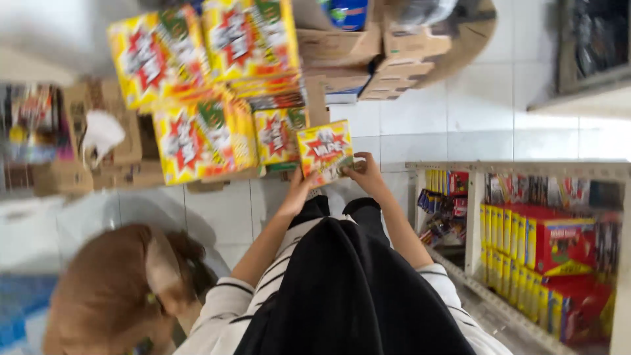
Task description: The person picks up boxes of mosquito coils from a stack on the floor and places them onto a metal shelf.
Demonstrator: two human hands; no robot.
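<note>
- Plainly, the box (324,150) sits between both hands, held up in front of the body and over the white tiled floor (460,118).
- Left hand (297,190) takes its lower left corner and right hand (366,174) its lower right edge. Each grip is closed on the box, fingers partly hidden behind it.
- Neither hand is nearer, since both touch it. The box lies just beyond the fingertips, its printed face turned toward the camera and its long axis running across from hand to hand, slightly tilted.
- It is a small flat cardboard pack, yellow with a red starburst, glossy and sharp-cornered (probably light, judging by the easy hold).
- Just beside it, up and to the left, is a stack (197,85) of bigger packs in the same colours, resting on brown cartons (342,46).
- To the right, well apart, a low white shelf (473,217) holds upright yellow and red packs.
- Another person's brown hair (112,289) shows at lower left, clear of the hands.
</note>
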